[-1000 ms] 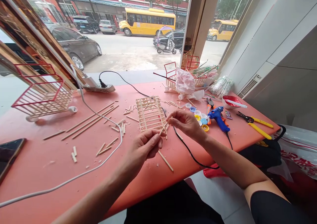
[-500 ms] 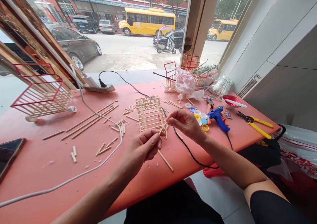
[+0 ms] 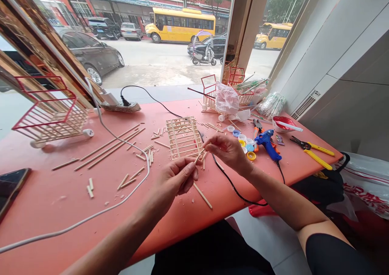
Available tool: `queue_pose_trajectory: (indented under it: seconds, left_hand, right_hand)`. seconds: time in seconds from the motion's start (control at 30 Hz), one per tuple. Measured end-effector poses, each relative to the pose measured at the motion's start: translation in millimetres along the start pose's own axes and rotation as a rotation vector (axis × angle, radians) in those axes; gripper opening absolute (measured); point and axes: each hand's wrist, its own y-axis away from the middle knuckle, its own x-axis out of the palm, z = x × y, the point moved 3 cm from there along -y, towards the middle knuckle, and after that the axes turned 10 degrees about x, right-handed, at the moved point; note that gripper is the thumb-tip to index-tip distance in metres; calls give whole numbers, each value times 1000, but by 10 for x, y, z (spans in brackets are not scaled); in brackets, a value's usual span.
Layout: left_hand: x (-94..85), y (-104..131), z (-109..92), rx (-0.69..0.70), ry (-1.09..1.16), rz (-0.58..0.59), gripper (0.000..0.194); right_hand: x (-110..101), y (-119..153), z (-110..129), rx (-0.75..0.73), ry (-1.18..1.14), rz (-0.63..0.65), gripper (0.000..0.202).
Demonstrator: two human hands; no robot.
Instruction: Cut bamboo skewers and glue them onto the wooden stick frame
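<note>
A thin stick [image 3: 198, 156] of pale, bare wood, straight and smooth-looking, was clamped between the thumb and fingers of the left hand [image 3: 182, 175]. The right hand [image 3: 226, 153] had its thumb and fingertips pinched on the stick's upper end. Just beyond lay a slatted frame [image 3: 172, 134], roughly rectangular, made of the same pale wood, with narrow crosspieces set between long rails. Long rods [image 3: 114, 149] and short cut pieces [image 3: 90, 191] were scattered on the left, amid fine chips and crumbs.

The bench [image 3: 115, 230] had a flat, salmon-pink top with a rounded front edge. At its far left stood a wooden basket [image 3: 57, 127] with red upper rims and white round wheels; similar red-rimmed baskets [image 3: 209, 100] stood at the back behind a crumpled, translucent pink bag [image 3: 227, 98]. Round plastic caps [image 3: 249, 148] in white, blue and yellow sat beside a glossy blue glue gun [image 3: 269, 145], and yellow-handled pliers [image 3: 319, 151] rested near the right edge. A pale grey cable [image 3: 121, 204] curved across the left side. Past large window panes, yellow buses [image 3: 184, 25] and cars stood on a pale street; smooth grey panels [image 3: 343, 56] formed the wall on the right.

The stick slanted between the two hands, above the bench, near the frame's closer right corner. The frame lay beyond the left hand and to the left of the right hand.
</note>
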Motion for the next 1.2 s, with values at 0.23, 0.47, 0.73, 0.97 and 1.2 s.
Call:
queue_pose_trajectory:
  seconds: [0.23,0.47,0.73,0.97,1.2]
  left_hand:
    - [5,0,-13,3,-12,10,44]
    - [-15,-20,13,4,24,31,40]
    - [-34,-41,27,-6,111,35,44]
    - [-33,-42,22,-22,141,30,43]
    - [-57,-68,46,-1,187,40,41]
  right_hand:
    - [2,7,3,-49,45,-10,24]
    - [2,69,160,-282,299,-31,10]
    - [7,93,170,-395,350,-28,6]
    - [34,133,167,-510,457,33,9]
    - [26,204,161,-669,640,53,22]
